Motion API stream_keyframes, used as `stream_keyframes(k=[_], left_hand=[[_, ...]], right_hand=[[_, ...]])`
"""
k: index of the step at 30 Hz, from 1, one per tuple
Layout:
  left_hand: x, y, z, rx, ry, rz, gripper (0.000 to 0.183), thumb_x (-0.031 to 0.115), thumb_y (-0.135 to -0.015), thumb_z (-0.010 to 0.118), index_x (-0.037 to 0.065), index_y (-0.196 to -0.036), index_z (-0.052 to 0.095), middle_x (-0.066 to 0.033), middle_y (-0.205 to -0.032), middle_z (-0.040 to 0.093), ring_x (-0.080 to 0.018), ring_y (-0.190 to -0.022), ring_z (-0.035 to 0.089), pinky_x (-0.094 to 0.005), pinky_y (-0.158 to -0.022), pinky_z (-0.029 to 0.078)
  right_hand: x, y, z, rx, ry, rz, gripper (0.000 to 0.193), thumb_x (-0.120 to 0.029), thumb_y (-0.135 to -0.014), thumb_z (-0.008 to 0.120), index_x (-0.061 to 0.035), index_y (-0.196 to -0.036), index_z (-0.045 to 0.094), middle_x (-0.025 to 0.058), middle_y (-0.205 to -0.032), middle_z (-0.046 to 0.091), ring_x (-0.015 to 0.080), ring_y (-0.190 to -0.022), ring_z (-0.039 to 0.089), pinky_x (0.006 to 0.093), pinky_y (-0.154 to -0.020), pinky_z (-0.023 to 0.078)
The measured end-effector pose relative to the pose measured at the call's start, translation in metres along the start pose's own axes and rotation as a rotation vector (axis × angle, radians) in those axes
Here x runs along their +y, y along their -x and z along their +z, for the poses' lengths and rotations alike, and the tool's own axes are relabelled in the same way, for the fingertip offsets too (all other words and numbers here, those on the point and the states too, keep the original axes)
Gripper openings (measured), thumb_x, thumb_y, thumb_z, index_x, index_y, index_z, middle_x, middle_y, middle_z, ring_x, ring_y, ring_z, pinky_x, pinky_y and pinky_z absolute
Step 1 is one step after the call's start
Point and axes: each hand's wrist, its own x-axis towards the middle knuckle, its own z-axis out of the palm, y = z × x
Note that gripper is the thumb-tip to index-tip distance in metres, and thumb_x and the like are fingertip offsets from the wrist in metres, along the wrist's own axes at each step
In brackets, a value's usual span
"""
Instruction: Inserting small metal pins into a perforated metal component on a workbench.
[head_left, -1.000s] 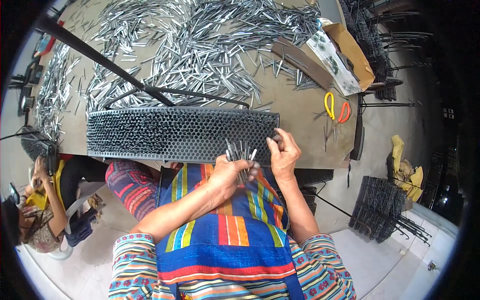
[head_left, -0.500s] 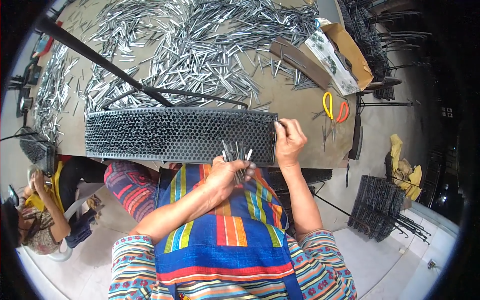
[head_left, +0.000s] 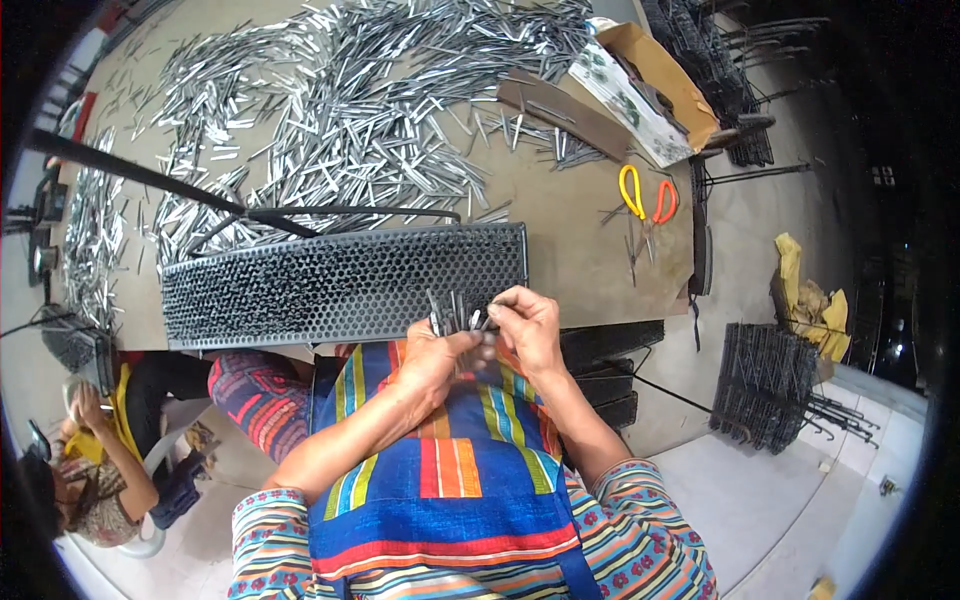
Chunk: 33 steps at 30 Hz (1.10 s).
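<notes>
My left hand is closed around a bunch of thin grey metal strips, whose ends fan upward past the fingers. Beside it, the thumb and forefinger of my right hand pinch the end of one strip at the bunch's right side. Both hands are just in front of a long black perforated rack. Its left and middle holes are filled with dark upright pieces, while bare holes show toward the right end. A black rod frame runs along the rack's far side.
Loose metal strips cover much of the table. Scissors with yellow and orange handles lie at right, near a cardboard box and a brown board. Black racks stand at right. Another person sits at left.
My right hand has left the rack's right end and come down and left to the strips in my left hand. The view has shifted, and the rack appears slightly tilted.
</notes>
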Motion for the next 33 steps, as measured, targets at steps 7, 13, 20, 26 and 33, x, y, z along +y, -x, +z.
stream_keyframes(k=[7,13,20,26,33], left_hand=[[-0.005,-0.001,-0.002,0.063,-0.026,-0.013,0.015,-0.006,-0.084,0.058,-0.002,-0.096,0.066,-0.013,-0.084,0.071,-0.0185,-0.067,0.069,-0.0281,-0.057,0.056],[-0.006,-0.001,-0.002,0.039,0.013,-0.058,0.013,-0.003,-0.084,0.06,-0.001,-0.096,0.064,-0.013,-0.084,0.07,-0.0205,-0.069,0.068,-0.031,-0.059,0.055],[-0.002,-0.004,-0.007,0.042,0.031,-0.069,0.012,-0.003,-0.084,0.061,-0.001,-0.096,0.064,-0.013,-0.085,0.07,-0.0201,-0.069,0.067,-0.0308,-0.058,0.055],[-0.002,-0.005,-0.009,0.034,0.055,-0.052,0.012,-0.003,-0.084,0.061,0.0,-0.095,0.063,-0.0128,-0.084,0.07,-0.02,-0.068,0.067,-0.0305,-0.056,0.055],[-0.001,-0.004,-0.011,0.04,0.073,-0.058,0.011,-0.003,-0.084,0.062,-0.001,-0.095,0.062,-0.0132,-0.083,0.07,-0.0208,-0.068,0.068,-0.031,-0.057,0.056]], right_hand=[[0.016,-0.05,-0.04,0.294,0.546,-0.514,0.007,-0.001,-0.082,0.067,0.0037,-0.088,0.066,0.0023,-0.079,0.065,0.0069,-0.066,0.059,0.0234,-0.058,0.048],[0.001,-0.076,-0.038,0.355,0.939,-0.692,0.01,-0.003,-0.078,0.07,0.0028,-0.085,0.066,0.0088,-0.078,0.064,0.0166,-0.063,0.064,0.0285,-0.059,0.05],[-0.006,-0.078,-0.029,0.38,1.124,-0.828,0.007,-0.005,-0.076,0.069,-0.0023,-0.082,0.068,0.011,-0.077,0.063,0.0267,-0.063,0.063,0.0343,-0.057,0.049],[-0.004,-0.08,-0.029,0.365,1.079,-0.812,0.002,-0.007,-0.077,0.067,-0.0063,-0.078,0.066,0.0092,-0.078,0.063,0.0326,-0.067,0.063,0.0395,-0.059,0.049],[-0.022,-0.077,-0.026,0.37,1.045,-1.033,0.006,0.001,-0.076,0.068,-0.0018,-0.081,0.065,0.0101,-0.071,0.059,0.0228,-0.056,0.059,0.0333,-0.053,0.046]])
